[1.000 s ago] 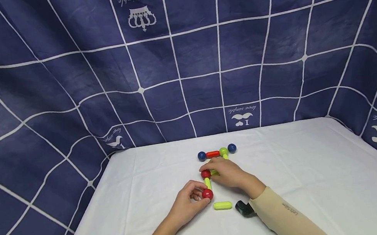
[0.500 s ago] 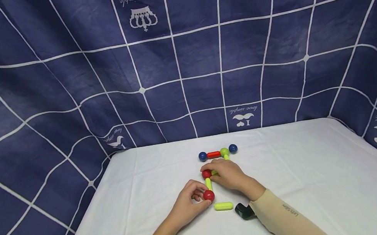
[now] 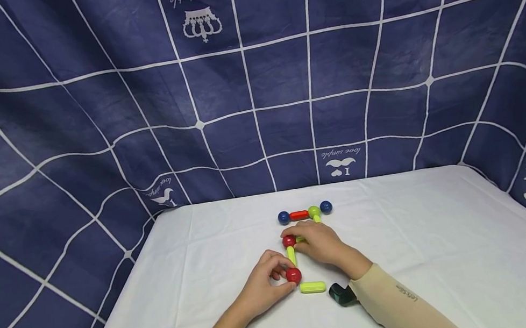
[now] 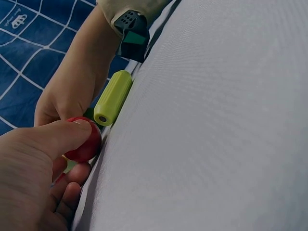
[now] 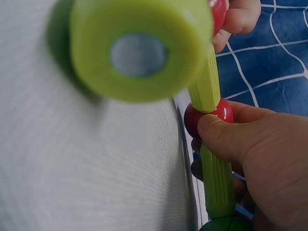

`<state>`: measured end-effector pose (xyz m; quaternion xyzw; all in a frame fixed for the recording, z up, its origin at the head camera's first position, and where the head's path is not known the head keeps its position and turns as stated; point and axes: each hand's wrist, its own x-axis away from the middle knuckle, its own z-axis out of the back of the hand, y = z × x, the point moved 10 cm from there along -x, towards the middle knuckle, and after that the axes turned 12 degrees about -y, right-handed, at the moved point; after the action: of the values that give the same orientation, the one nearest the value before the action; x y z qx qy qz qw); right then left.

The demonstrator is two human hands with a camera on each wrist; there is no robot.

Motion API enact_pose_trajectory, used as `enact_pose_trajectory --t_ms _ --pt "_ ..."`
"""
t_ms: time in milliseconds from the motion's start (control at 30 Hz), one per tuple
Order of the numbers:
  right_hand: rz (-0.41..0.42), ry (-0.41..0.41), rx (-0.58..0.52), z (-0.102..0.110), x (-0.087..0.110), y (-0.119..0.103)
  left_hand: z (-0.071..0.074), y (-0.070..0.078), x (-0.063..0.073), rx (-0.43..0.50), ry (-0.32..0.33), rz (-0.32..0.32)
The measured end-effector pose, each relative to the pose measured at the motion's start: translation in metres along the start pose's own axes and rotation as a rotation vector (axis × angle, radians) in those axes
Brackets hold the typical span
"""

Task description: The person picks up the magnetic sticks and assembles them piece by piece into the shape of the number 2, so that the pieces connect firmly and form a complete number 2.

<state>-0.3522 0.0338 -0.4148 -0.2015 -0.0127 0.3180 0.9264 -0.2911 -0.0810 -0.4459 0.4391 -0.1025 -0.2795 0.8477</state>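
My left hand [image 3: 265,288] pinches the nearer red ball [image 3: 293,276] between thumb and fingers. My right hand [image 3: 318,242] holds the farther red ball [image 3: 289,241], its thumb pressed on it in the right wrist view. Between the balls lies a yellow-green rod [image 3: 291,256]; whether it touches the nearer ball is hard to tell. A second yellow-green rod [image 5: 217,183] runs from the farther ball, partly under my right hand, toward a light green ball [image 3: 314,211]. A loose yellow-green rod [image 3: 313,287] lies close beside the nearer ball, its round end facing it in the left wrist view.
Behind the hands a red rod [image 3: 299,215] lies between a blue ball [image 3: 284,218] and the green ball. Another blue ball [image 3: 326,207] sits right of the green one. White cloth [image 3: 426,232] covers the table; a blue checked curtain [image 3: 277,76] hangs around it.
My left hand has drawn the nearer red ball slightly toward me, closer to the loose rod and farther from the other red ball. My right hand has stayed almost still.
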Motion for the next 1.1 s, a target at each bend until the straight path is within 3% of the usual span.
enact_pose_trajectory --t_ms 700,1100 --pt "0.05 0.027 0.036 0.003 0.002 -0.006 -0.002 -0.001 -0.002 -0.032 -0.005 0.004" --pt "0.023 0.148 0.035 0.028 0.009 -0.008 -0.001 0.002 -0.002 -0.038 0.004 -0.015"
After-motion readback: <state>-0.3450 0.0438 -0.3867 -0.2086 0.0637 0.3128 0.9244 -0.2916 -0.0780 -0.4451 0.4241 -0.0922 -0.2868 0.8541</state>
